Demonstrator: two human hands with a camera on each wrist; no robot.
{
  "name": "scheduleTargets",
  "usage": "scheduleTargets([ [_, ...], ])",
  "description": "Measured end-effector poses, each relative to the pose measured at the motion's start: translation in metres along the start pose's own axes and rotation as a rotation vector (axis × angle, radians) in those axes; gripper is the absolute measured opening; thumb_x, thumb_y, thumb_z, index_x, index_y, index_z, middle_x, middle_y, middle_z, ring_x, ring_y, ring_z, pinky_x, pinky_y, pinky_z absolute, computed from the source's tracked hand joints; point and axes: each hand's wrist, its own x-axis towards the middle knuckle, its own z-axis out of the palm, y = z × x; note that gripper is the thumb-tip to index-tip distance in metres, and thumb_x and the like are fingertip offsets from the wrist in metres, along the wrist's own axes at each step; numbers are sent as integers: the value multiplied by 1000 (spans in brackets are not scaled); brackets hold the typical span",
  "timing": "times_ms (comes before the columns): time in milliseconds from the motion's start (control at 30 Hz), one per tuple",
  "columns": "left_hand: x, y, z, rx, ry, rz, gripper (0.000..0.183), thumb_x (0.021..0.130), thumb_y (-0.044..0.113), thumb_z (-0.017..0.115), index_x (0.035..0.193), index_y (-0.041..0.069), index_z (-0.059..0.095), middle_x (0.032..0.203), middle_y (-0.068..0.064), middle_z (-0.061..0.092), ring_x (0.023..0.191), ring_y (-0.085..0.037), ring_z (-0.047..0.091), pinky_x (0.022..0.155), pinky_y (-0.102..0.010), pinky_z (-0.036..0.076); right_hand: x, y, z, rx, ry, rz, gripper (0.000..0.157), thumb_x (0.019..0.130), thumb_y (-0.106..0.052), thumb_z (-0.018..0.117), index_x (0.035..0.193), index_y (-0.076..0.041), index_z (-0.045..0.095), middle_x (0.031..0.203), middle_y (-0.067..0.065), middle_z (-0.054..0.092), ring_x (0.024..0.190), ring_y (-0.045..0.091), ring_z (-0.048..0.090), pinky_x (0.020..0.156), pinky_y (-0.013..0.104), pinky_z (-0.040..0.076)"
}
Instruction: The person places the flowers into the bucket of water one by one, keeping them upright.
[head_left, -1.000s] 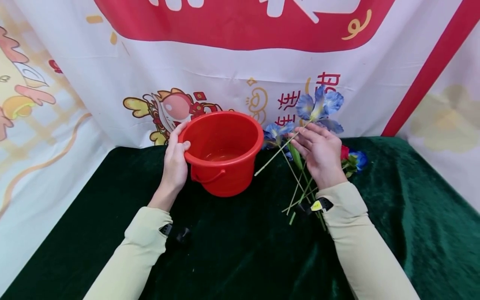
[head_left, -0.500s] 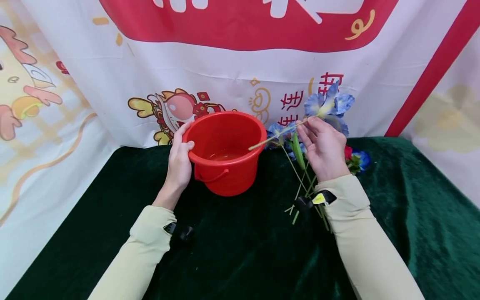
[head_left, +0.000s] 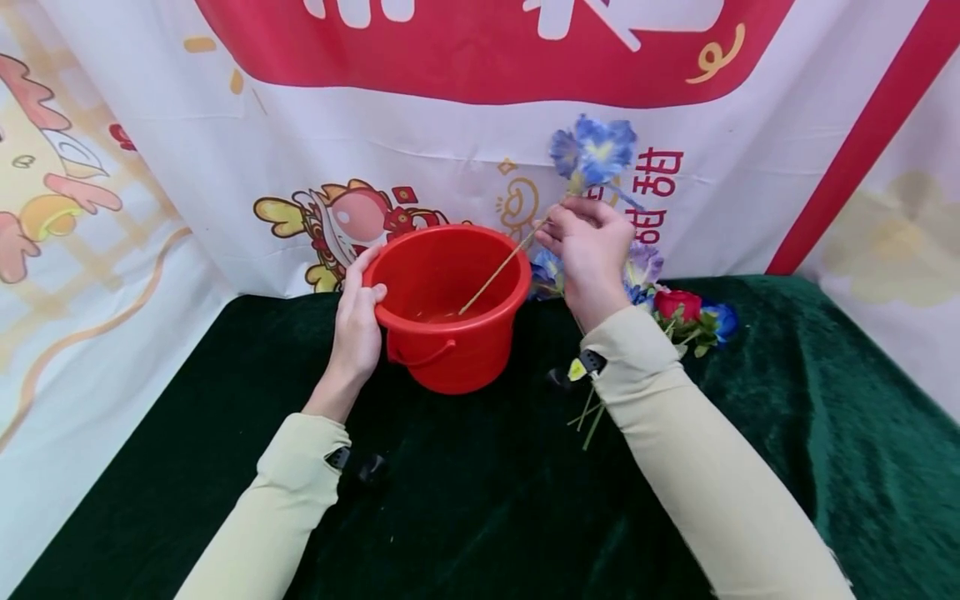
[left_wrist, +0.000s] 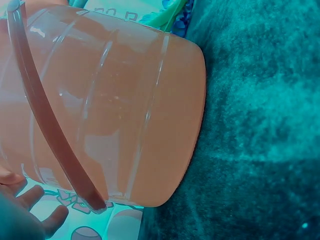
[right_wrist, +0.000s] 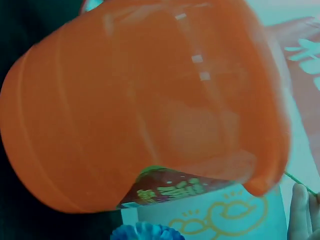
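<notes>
A red plastic bucket (head_left: 465,358) stands on the dark green cloth in the head view. My left hand (head_left: 354,329) holds its left side, thumb at the rim. In the left wrist view several fingers (left_wrist: 52,220) show beside the bucket wall (left_wrist: 125,110), below its handle (left_wrist: 52,135). With the fingertips of my right hand (head_left: 596,258) I pinch the stem (head_left: 498,277) of a blue artificial flower (head_left: 596,152). The blossom stands above that hand, and the stem slants down over the rim into the bucket. The right wrist view shows the bucket wall (right_wrist: 140,100) and part of my right hand (right_wrist: 300,215).
More artificial flowers lie right of the bucket, partly behind my right arm: a red rose (head_left: 678,306), a blue bloom (head_left: 722,321) and a purple one (head_left: 643,262). Loose stems (head_left: 591,425) stick out toward me. A printed white backdrop (head_left: 450,137) hangs behind the green cloth (head_left: 480,500).
My right hand has moved left and up with the blue flower. Its stem end has passed over the rim into the bucket. My left hand stays at the bucket.
</notes>
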Motion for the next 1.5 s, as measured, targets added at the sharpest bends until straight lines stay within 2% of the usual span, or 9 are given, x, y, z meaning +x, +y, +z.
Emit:
scheduleTargets([
  [167,-1,-1,-1,-10,-1,5,61,107,15,31,167,25,24,168,2,34,150,-25,40,125,-57,39,-2,10,21,-317,-88,-108,16,93,4,71,108,5,74,100,23,79,66,19,75,67,30,65],
  [267,-1,-1,-2,-15,-3,7,61,107,15,31,167,24,24,168,2,34,150,-24,40,126,-56,39,-5,14,30,-566,-176,-174,18,94,-2,72,111,2,76,105,21,81,76,22,79,73,31,66],
  [400,-1,-2,-1,-14,-5,7,61,107,15,31,167,24,23,169,2,33,151,-24,39,125,-56,40,-9,18,37,-837,-289,-262,15,97,-7,69,110,-4,76,98,11,83,86,20,80,78,29,64],
  [567,0,-1,1,-18,-5,4,62,107,15,30,168,22,23,171,1,31,153,-25,37,127,-56,38,-12,21,40,-1050,-398,-327,15,97,-11,69,109,-9,78,94,3,83,88,15,78,87,30,61],
  [800,1,0,2,1,5,-8,63,106,16,31,169,21,21,173,3,27,155,-23,33,129,-53,35,-12,20,44,-1315,-525,-357,17,96,-21,72,109,-18,82,99,-3,84,109,20,74,93,36,58],
  [1000,-1,1,2,-13,19,-22,66,106,16,32,170,20,16,173,4,26,157,-22,31,130,-52,34,-12,21,49,-1408,-570,-316,14,96,-21,71,106,-19,81,98,-4,82,108,19,73,95,38,58],
  [1167,-1,1,2,-20,36,-56,65,106,17,29,170,21,15,173,1,26,156,-23,33,130,-50,33,-12,23,50,-1434,-572,-324,17,96,-19,71,108,-18,82,98,-4,82,108,19,72,97,38,56],
  [1333,-2,2,4,5,57,-104,64,107,22,30,169,24,15,172,1,28,154,-22,37,129,-49,37,-11,23,48,-1372,-569,-307,19,96,-22,74,113,-16,81,102,-2,82,105,18,74,100,37,55],
  [1500,-3,2,6,35,73,-125,62,108,24,30,169,25,15,172,2,29,153,-21,38,128,-48,39,-10,24,42,-1207,-535,-252,20,97,-22,75,115,-14,80,105,2,82,100,18,74,95,36,58],
])
